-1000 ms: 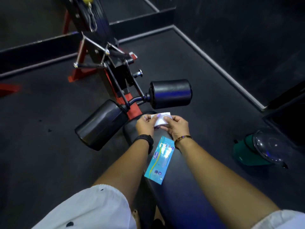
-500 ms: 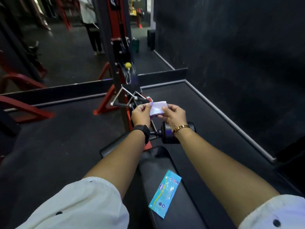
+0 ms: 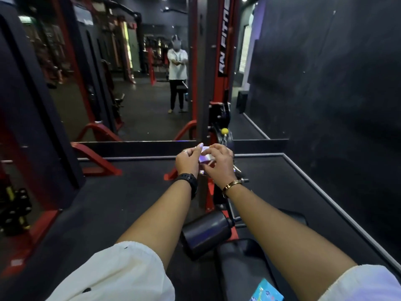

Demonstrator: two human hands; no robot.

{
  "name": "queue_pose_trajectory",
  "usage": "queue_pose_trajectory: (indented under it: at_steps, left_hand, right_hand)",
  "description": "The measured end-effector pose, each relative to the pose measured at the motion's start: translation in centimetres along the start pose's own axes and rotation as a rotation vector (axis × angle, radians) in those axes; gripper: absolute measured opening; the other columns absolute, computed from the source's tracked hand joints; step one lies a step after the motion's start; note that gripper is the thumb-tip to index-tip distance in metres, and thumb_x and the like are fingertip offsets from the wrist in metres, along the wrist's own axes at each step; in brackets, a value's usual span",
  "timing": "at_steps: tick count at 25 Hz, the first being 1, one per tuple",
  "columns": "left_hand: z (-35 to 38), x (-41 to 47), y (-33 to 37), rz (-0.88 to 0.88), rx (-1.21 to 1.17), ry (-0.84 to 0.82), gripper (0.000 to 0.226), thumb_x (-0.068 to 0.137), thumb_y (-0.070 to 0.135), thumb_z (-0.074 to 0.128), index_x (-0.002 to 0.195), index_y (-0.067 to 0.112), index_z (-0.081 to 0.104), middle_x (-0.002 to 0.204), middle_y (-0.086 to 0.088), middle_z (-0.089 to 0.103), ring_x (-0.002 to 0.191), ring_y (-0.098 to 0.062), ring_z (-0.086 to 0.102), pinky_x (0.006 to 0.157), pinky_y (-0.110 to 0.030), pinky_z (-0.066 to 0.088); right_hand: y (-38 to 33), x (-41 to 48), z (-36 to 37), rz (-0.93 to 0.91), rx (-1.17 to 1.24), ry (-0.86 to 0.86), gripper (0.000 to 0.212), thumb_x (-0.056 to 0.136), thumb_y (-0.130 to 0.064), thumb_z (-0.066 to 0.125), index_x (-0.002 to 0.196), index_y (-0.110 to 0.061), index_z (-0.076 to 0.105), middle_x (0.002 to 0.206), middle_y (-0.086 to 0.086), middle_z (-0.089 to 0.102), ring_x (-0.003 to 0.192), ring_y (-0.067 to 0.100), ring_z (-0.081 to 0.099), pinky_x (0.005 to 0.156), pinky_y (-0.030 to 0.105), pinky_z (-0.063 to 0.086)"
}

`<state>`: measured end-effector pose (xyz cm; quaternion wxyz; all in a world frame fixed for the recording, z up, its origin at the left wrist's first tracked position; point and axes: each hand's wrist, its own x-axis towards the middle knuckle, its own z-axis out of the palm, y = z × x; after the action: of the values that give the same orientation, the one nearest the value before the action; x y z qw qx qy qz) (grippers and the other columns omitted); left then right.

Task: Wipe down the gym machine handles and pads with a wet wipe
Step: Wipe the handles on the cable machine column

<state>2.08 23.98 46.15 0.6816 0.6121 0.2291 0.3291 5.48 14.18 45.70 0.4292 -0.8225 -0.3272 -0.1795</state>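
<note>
A folded white wet wipe point(image 3: 205, 157) is held up in front of me, pinched between both hands. My left hand point(image 3: 188, 160) holds its left side with the fingertips; my right hand point(image 3: 220, 161) curls over its right side. Below my forearms lies a black roller pad point(image 3: 205, 233) of the gym machine, and the black seat pad point(image 3: 238, 268) sits under my right arm. The blue wipe packet point(image 3: 268, 292) rests on the seat at the bottom edge. The machine's red and black upright point(image 3: 222, 61) rises ahead, its handle mostly hidden behind my hands.
A mirror wall ahead reflects a person in a white top point(image 3: 177, 70). Red machine frames point(image 3: 95, 157) stand on the left, with a weight stack point(image 3: 13, 209) at the far left. A dark wall point(image 3: 325, 83) closes the right side. Black rubber floor surrounds the bench.
My view has tilted upward, so the mirror and upright fill the frame and the packet has slid to the bottom edge. Both hands keep the wipe, and the right hand now curls over it.
</note>
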Motion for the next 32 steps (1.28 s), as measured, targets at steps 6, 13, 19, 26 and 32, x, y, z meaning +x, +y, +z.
queue_pose_trajectory:
  at_steps: [6,13,19,26,32]
  left_hand:
    - [-10.4,6.2,3.0,-0.053,-0.121,0.027,0.038,0.091,0.042,0.058,0.063,0.018,0.065,0.061,0.013,0.067,0.064,-0.005,0.06,0.071,-0.025,0.049]
    - [-21.2,14.7,3.8,-0.001,-0.13,0.104,0.038,0.087,0.028,0.067,0.055,0.017,0.048,0.058,0.006,0.046,0.06,-0.011,0.043,0.057,-0.022,0.037]
    - [-26.6,23.1,2.6,-0.052,-0.192,0.262,0.037,0.087,0.032,0.062,0.058,0.016,0.045,0.06,0.004,0.043,0.068,-0.018,0.039,0.068,-0.028,0.035]
    - [-28.6,35.0,0.2,0.006,-0.04,0.222,0.028,0.07,0.033,0.069,0.08,0.006,0.065,0.08,-0.007,0.067,0.074,-0.022,0.06,0.075,-0.036,0.051]
    - [-27.7,46.1,-1.1,0.039,0.015,0.313,0.018,0.083,0.021,0.067,0.078,0.012,0.052,0.076,-0.003,0.043,0.072,-0.016,0.037,0.067,-0.029,0.032]
  right_hand:
    - [-9.3,4.3,9.5,0.156,0.309,0.063,0.006,0.076,-0.018,0.075,0.081,-0.015,0.073,0.087,-0.009,0.063,0.092,0.013,0.05,0.082,0.02,0.033]
    - [-17.4,9.3,20.1,0.39,0.732,0.066,0.009,0.085,-0.014,0.062,0.081,-0.019,0.057,0.078,-0.009,0.058,0.074,0.007,0.053,0.073,0.024,0.045]
    - [-18.7,14.3,28.4,0.537,0.826,0.075,0.007,0.088,-0.012,0.057,0.095,-0.014,0.056,0.08,-0.011,0.053,0.072,0.002,0.048,0.071,0.02,0.039]
    - [-16.8,23.3,38.1,0.484,0.795,-0.012,0.004,0.088,-0.014,0.059,0.091,-0.015,0.057,0.079,-0.008,0.059,0.072,0.005,0.054,0.062,0.013,0.042]
    - [-13.1,33.5,44.6,0.472,0.819,-0.115,0.007,0.089,-0.016,0.062,0.094,-0.014,0.059,0.084,-0.005,0.06,0.082,0.011,0.056,0.069,0.017,0.042]
